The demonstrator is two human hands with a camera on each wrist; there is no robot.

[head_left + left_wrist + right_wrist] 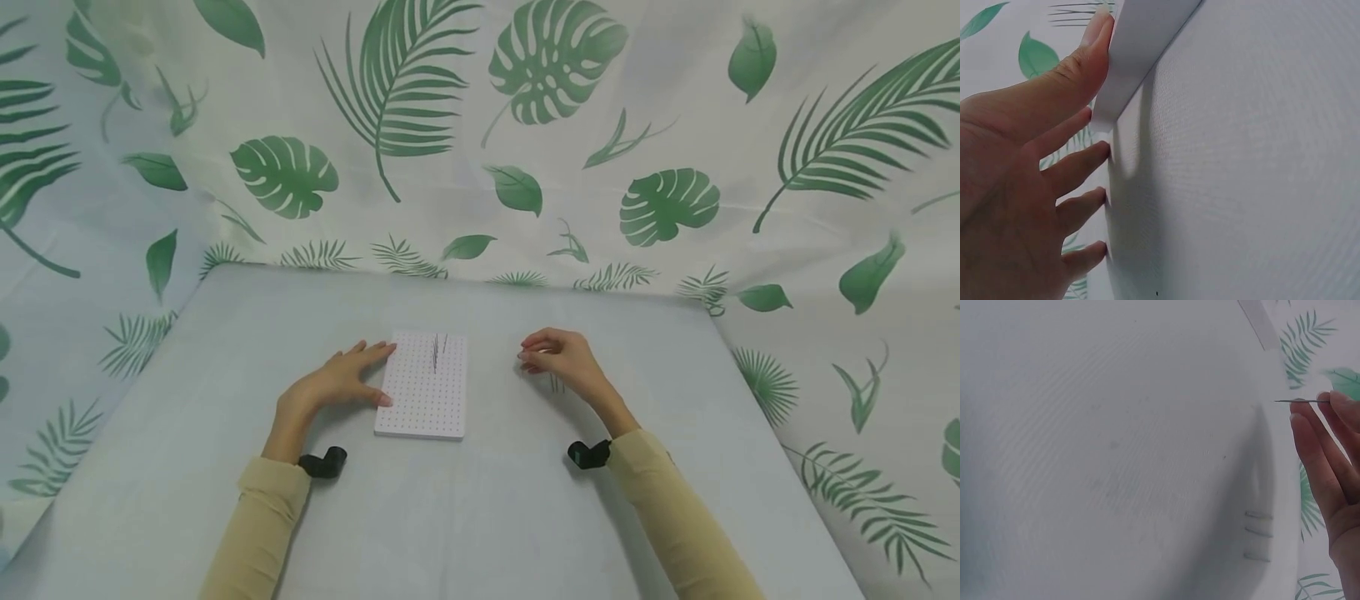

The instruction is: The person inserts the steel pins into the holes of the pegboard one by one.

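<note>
A white board with rows of small holes lies flat on the table. Several thin dark pins stand up from its far part. My left hand is spread at the board's left side, with thumb and index fingertip touching its edge; the left wrist view shows the other fingertips down by the table. Out to the right of the board, my right hand is raised above the table and pinches a thin metal pin between thumb and fingertips. Below that hand, three loose pins lie side by side on the table.
A pale cloth covers the table. Behind it and at both sides hangs a white curtain printed with green leaves. Black wrist cameras sit on both wrists, close over the table.
</note>
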